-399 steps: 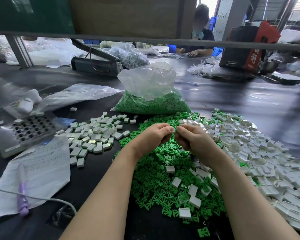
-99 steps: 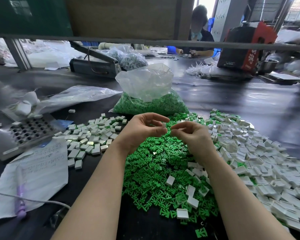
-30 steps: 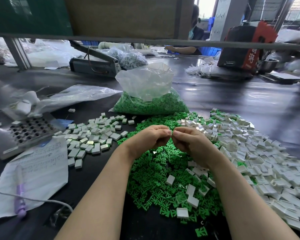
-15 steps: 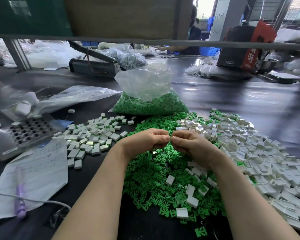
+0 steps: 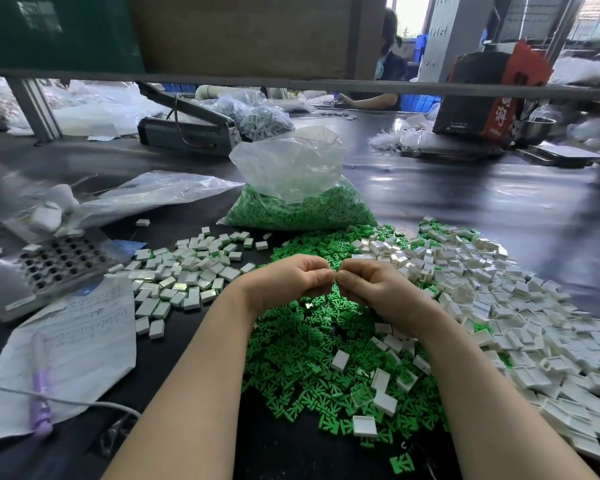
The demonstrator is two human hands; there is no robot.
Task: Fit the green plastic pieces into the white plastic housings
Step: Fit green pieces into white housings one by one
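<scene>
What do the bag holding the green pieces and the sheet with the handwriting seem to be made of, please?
The bag looks like thin clear plastic film: you see the green pieces through it, and it crinkles with glossy highlights. The sheet looks like plain white paper: matte, with handwritten lines, creased and lifting at its edges.

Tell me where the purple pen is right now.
In the head view, the purple pen lies at lower left on the handwritten paper, crossed by a grey cable, left of the left forearm.
</scene>
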